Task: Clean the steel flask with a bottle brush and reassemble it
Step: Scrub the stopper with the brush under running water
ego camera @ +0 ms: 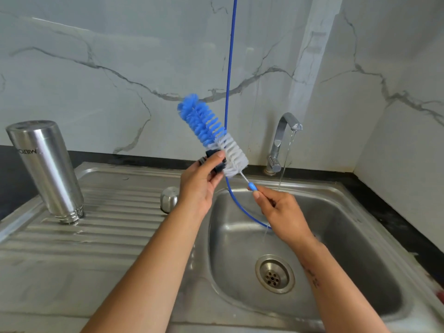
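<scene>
Currently, head view only.

- Left hand [200, 182]: grip curled round a small dark flask stopper [217, 162], held against the white bristles of the bottle brush [212, 134]. Risk: wet stopper slipping from the fingers and dropping into the sink [348, 236], if brush pressure pushes sideways.
- Right hand [280, 212]: grip pinched on the blue brush handle [252, 187], near its tip. Risk: thin wire stem bending or twisting in so short a hold; bristles flicking water upward.
- Steel flask [48, 169]: inverted on its mouth on the ribbed drainboard [108, 224], well apart from both hands, leaning slightly. Risk: tipping and rolling if knocked by the left forearm.
- Steel cap [169, 199]: on the drainboard just beside the left wrist. Risk: being nudged toward the basin.
- Tap [286, 140]: running in a thin stream. Risk: splash onto the table.
- Blue cord [229, 68]: hanging close behind the brush. Risk: snagging in the bristles.
</scene>
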Motion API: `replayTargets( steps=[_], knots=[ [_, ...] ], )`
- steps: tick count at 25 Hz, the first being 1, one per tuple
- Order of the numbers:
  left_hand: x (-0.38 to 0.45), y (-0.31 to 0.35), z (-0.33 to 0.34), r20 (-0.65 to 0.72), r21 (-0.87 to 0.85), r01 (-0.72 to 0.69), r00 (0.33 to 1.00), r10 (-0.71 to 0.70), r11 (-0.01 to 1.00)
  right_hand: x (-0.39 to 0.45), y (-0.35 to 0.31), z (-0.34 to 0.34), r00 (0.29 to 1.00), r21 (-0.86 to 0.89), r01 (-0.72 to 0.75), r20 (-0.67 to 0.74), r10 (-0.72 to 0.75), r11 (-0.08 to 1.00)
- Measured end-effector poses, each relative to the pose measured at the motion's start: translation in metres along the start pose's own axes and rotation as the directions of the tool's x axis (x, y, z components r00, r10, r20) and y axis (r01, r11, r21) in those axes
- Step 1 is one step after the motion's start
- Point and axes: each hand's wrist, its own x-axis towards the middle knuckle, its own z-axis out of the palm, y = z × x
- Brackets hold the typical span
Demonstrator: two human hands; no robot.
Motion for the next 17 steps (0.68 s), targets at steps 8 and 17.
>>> replayTargets(
  steps=[8,17],
  knots=[
    [-0.001,-0.027,0.005,0.03,0.123,0.069,0.997,-0.073,0.99,0.002,0.016,-0.039,0.902,0.391,-0.072,-0.367,0.227,0.918],
    [0.034,-0.135,0.087,0.05,0.294,0.463,0.866,-0.498,0.836,0.009,0.031,-0.048,0.71,0.545,-0.157,-0.518,0.477,0.824]
  ],
)
